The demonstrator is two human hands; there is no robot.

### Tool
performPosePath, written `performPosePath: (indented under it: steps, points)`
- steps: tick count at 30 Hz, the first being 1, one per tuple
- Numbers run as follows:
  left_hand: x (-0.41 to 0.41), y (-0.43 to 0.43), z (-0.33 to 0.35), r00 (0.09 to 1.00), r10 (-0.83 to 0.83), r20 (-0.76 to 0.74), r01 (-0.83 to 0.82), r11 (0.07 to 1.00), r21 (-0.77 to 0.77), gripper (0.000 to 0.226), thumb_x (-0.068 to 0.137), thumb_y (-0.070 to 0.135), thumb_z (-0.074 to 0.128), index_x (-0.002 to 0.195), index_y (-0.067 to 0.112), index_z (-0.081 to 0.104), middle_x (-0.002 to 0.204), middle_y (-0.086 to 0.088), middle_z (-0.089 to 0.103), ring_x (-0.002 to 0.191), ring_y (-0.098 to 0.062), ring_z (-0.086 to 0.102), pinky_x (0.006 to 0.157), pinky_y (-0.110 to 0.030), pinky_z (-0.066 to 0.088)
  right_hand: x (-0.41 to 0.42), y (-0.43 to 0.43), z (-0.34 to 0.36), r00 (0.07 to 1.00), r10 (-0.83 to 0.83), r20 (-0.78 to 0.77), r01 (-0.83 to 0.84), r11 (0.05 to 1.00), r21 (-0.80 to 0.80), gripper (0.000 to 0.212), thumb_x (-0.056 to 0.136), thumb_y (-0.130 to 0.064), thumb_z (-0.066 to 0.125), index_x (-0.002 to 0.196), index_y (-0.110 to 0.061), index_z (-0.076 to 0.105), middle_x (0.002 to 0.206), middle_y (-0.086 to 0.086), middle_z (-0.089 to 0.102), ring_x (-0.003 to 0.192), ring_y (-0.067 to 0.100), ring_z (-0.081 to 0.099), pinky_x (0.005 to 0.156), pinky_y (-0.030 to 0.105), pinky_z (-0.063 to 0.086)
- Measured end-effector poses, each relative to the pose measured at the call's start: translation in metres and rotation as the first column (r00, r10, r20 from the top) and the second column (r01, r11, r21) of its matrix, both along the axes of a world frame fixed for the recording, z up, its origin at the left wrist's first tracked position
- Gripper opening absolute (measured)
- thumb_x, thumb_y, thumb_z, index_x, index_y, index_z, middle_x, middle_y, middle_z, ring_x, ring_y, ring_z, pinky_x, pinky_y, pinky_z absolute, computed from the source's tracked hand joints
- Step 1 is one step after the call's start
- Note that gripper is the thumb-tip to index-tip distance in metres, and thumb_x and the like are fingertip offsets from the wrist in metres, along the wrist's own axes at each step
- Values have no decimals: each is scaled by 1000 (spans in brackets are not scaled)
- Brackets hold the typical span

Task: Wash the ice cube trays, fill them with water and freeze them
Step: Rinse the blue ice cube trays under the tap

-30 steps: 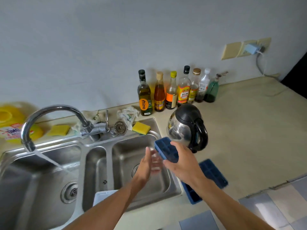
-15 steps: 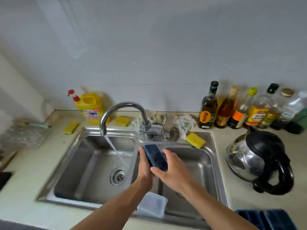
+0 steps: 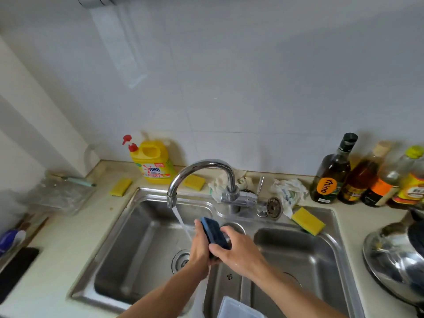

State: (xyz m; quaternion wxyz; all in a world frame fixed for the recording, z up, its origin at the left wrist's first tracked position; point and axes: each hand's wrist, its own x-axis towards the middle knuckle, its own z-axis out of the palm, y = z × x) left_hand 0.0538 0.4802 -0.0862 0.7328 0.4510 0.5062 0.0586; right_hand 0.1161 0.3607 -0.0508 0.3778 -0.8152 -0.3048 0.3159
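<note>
While the tap (image 3: 202,171) runs, the blue ice cube tray (image 3: 214,232) is held on edge at the centre of the frame. It is above the ridge between the two basins of the sink (image 3: 128,216) and tilted with its top toward the upper left. The right hand (image 3: 238,251) grips it from the right, fingers curled over the near face and thumb low. The left hand (image 3: 199,251) clasps the left side with its thumb lying up along the edge. Its other fingers are hidden behind the tray, so I can only judge that they wrap it.

The water stream (image 3: 181,221) slants down from the spout and passes just beside the left thumb. Whether it reaches the tray yet I cannot tell.

The step in hand looks like the rinse. To do it well, the tray should go a little left, fully into the stream and over the left basin. The cell side, which cannot be made out from here, should face the water so that each pocket floods and drains. One hand should keep a firm hold on a short end, since wet plastic slips, while the other rubs through the cells.

A yellow sponge (image 3: 308,221) lies on the sink rim at right. A yellow detergent bottle (image 3: 152,164) stands by the wall at upper left. Both are within reach for a proper wash.
</note>
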Motion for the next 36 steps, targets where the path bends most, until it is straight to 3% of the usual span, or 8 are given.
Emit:
performPosePath:
  steps: [6,10,15,19,21,25,29,36]
  points:
    - [3,74,-21,981,-178,-74,180,984,13,64,98,73,25,122,24,59,104,-16,73,91,-33,73,63,-46,62,-14,70,-20,988,-126,-85,120,990,-78,71,74,-64,60,134,-27,58,109,-12,69,96,5,66,86,27,56]
    - [-4,125,-27,964,-233,-126,240,970,47,65,101,66,29,120,13,61,107,-22,70,90,-39,72,54,-43,60,-33,118,-23,974,-214,-80,206,974,-93,55,75,-61,61,118,-27,65,79,-14,65,74,2,63,61,17,47]
    - [-5,168,-30,911,-344,-229,385,908,167,42,106,38,38,101,11,70,91,-19,74,78,-35,74,58,-50,63,-46,158,-33,946,-311,-89,305,949,-79,27,75,-57,62,91,-35,67,70,-18,67,65,-2,62,58,16,44]
    - [4,179,-32,741,-557,-375,668,668,327,18,92,3,53,106,10,61,89,-13,72,76,-28,74,67,-40,64,-47,168,-34,939,-334,-77,329,942,-72,18,80,-55,63,85,-38,63,67,-24,65,62,-5,61,55,12,42]
    - [7,181,-32,741,-552,-383,667,672,321,11,98,8,50,98,9,62,86,-8,70,72,-21,72,67,-32,63,-47,170,-34,935,-350,-60,346,936,-64,16,81,-52,63,78,-37,59,65,-29,62,59,-7,57,54,11,41]
    - [11,183,-32,813,-526,-249,579,775,254,27,97,14,53,78,1,68,74,-17,71,67,-31,71,63,-45,62,-45,169,-35,919,-386,-76,382,922,-57,17,82,-46,64,80,-30,62,62,-27,61,57,-5,56,54,10,42]
    - [10,183,-33,812,-545,-208,583,773,252,31,95,24,63,79,-1,72,75,-20,75,72,-35,75,69,-49,64,-42,169,-37,919,-383,-89,382,924,-29,19,84,-43,64,91,-26,68,63,-25,63,56,-4,57,53,10,42]
    - [7,193,-31,815,-539,-214,578,728,368,32,107,36,38,99,28,68,86,-15,76,80,-30,75,79,-50,62,-41,174,-37,930,-351,-107,348,936,-43,28,92,-48,58,117,-36,64,80,-9,70,57,-5,63,58,10,46]
